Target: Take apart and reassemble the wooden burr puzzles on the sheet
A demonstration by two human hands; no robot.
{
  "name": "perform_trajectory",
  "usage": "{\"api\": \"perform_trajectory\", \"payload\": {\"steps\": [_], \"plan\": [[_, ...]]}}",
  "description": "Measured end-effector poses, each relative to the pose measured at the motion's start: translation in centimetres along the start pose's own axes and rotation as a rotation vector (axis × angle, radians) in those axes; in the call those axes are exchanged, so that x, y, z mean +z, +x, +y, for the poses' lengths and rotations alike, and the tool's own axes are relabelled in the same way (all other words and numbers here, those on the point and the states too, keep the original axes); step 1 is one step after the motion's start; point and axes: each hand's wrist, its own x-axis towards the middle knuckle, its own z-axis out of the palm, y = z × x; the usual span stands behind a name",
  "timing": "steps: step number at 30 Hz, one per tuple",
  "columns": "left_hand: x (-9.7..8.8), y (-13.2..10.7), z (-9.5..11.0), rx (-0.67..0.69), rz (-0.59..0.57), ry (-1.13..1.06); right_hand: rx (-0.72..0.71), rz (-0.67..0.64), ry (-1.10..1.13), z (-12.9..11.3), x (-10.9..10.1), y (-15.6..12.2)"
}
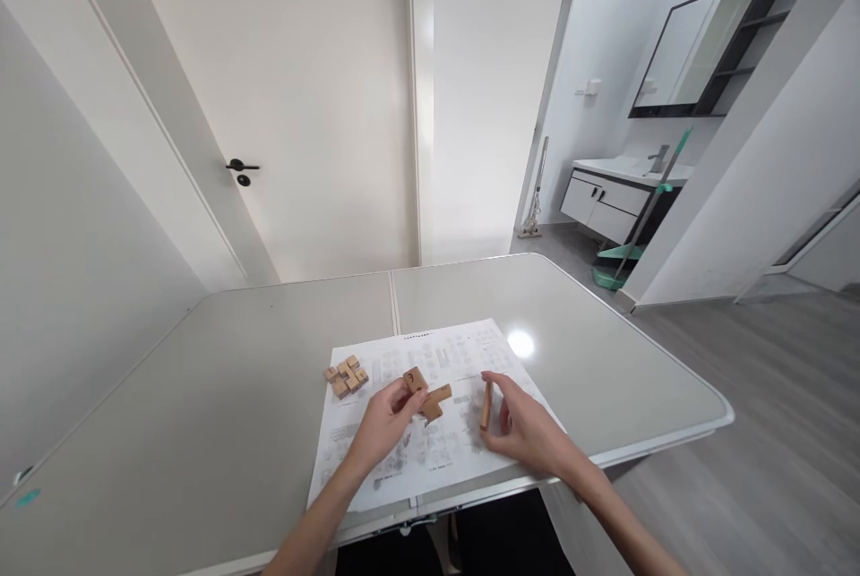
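My left hand (384,425) pinches a cluster of joined wooden puzzle pieces (425,393) just above a printed instruction sheet (436,455). My right hand (525,428) holds a single narrow wooden stick piece (485,406) upright between thumb and fingers, a little to the right of the cluster. A separate small group of wooden blocks (346,375) lies on the sheet's upper left corner, beyond my left hand. The sheet is spread on a grey folding table (221,379).
The table's right edge (678,379) drops off to a wood floor. A white door with a black handle (242,169) stands behind the table. A bathroom vanity (618,191) and a green broom with dustpan (622,258) are at the back right.
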Motion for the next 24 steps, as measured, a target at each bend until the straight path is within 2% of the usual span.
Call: {"api": "perform_trajectory", "payload": {"steps": [4, 8, 11, 16, 20, 24], "plan": [[0.5, -0.6, 0.7, -0.194, -0.073, -0.329, -0.117, -0.013, -0.089, 0.4, 0.9, 0.7], [1.4, -1.3, 1.6, -0.297, -0.038, -0.542, -0.126, 0.007, -0.072, -0.6, 1.4, 0.2], [2.3, -1.7, 2.1, -0.299, 0.015, -0.642, -0.197, 0.104, 0.016, -2.6, 1.6, -0.9], [4.4, -2.1, 3.1, -0.301, 0.076, -0.662, -0.296, 0.129, 0.162, -5.4, 3.5, -1.3], [5.0, -2.5, 4.5, -0.255, 0.063, -0.601, -0.303, 0.234, 0.191, -5.6, 4.4, -0.6], [4.1, -1.8, 4.7, -0.222, 0.05, -0.627, -0.304, 0.317, 0.145, -4.8, 3.6, -0.8]]}}
